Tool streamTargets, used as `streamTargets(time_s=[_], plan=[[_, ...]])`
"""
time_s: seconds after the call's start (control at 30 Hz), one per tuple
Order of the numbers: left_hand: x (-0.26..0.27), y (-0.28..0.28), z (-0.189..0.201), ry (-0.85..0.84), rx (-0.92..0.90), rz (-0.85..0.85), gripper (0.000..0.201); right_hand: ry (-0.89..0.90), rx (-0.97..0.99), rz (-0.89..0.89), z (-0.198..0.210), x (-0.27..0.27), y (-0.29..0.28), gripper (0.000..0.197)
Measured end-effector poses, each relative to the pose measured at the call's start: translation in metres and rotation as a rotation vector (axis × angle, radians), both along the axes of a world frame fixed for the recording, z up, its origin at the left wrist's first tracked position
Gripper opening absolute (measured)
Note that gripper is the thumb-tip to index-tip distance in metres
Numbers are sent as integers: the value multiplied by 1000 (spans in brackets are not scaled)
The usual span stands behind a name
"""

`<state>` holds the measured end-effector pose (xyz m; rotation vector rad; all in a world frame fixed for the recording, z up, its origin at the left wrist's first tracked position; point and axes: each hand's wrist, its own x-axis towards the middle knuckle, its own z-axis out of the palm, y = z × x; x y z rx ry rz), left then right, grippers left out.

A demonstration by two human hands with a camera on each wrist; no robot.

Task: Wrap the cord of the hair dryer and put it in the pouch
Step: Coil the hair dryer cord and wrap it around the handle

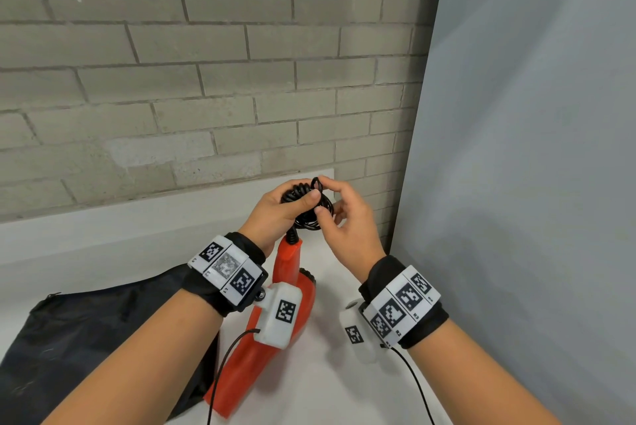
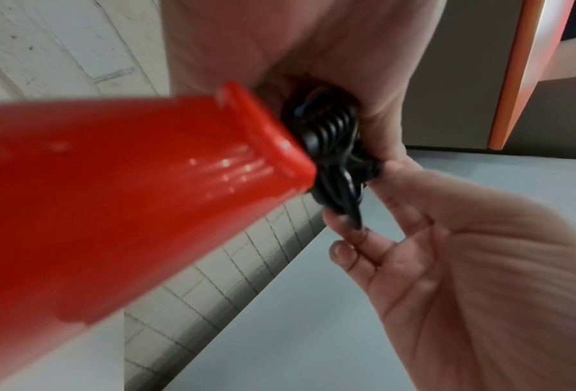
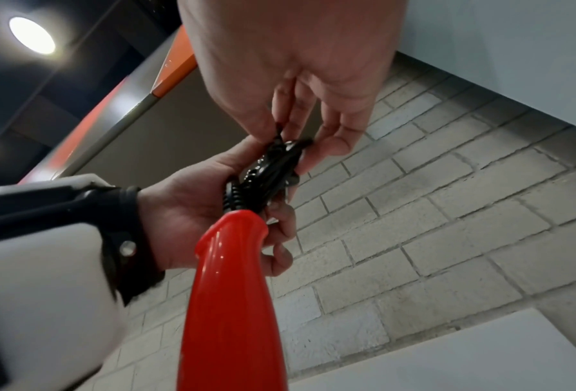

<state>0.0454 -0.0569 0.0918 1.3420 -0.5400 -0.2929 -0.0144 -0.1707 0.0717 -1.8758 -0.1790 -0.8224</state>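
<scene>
A red hair dryer (image 1: 285, 290) stands on the white table with its handle end pointing up and away from me. Its black cord (image 1: 306, 204) is bunched into a coil just above the handle. My left hand (image 1: 278, 207) grips the coil, thumb pressed across it. My right hand (image 1: 339, 207) pinches a loop of cord at the top of the bundle between thumb and forefinger. The black pouch (image 1: 86, 331) lies flat on the table at the left, under my left forearm. The left wrist view shows the red handle (image 2: 112, 201) and cord (image 2: 337, 158) close up, and the right wrist view shows the cord (image 3: 273, 166).
A grey brick wall (image 1: 206, 63) rises behind the white table (image 1: 344, 390). A plain grey panel (image 1: 533, 149) closes off the right side. Thin black cables run from both wrist cameras toward me.
</scene>
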Motion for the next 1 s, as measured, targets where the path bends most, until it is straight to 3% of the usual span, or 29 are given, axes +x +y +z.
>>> streamTargets(time_s=[0.1, 0.33, 0.53, 0.77, 0.87, 1.0], plan=[[-1, 3, 2, -37, 36, -7, 16, 2, 37, 46, 3, -3, 1, 25], [-2, 4, 0, 10, 61, -75, 28, 125, 42, 110, 3, -3, -3, 43], [-5, -1, 2, -32, 100, -109, 23, 103, 6, -33, 3, 0, -3, 34], [-14, -10, 0, -117, 170, -54, 17, 112, -43, -164, -6, 3, -1, 37], [-16, -12, 2, -137, 152, 7, 19, 111, -45, -106, -4, 4, -4, 34], [-14, -6, 4, -199, 184, 56, 17, 236, 47, 147, -7, -1, -24, 43]])
